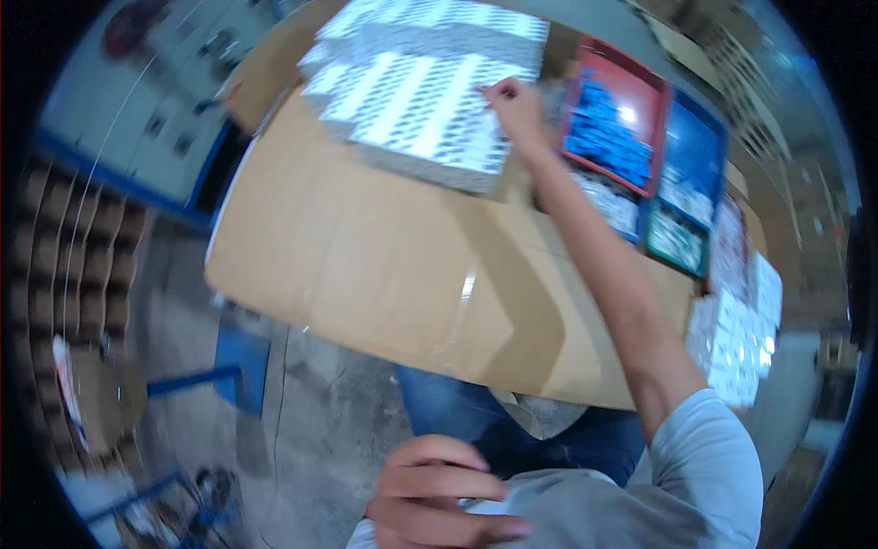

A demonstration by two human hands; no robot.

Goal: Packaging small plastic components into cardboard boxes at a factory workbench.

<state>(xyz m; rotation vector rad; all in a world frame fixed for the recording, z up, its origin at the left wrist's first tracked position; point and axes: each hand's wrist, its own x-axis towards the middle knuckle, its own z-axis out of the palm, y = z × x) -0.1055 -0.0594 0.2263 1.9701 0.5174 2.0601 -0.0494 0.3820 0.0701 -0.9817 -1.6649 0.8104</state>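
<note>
Right hand [515, 108], upper centre of frame, pinches the edge of the white packs [430, 101] stacked on the cardboard [366, 265]. Left hand [439, 494], bottom centre, curls loosely against the grey shirt [585, 512], grasping nothing. Red tray [663, 87] lies just right of the packs.

- One view only, from the person's head, facing steeply down over a flat brown cardboard sheet [384, 265] and the grey floor [311, 412] beneath.
- The near left hand [439, 494] looms large at the lower edge.
- Fisheye lens bends edges toward a black rim.
</note>
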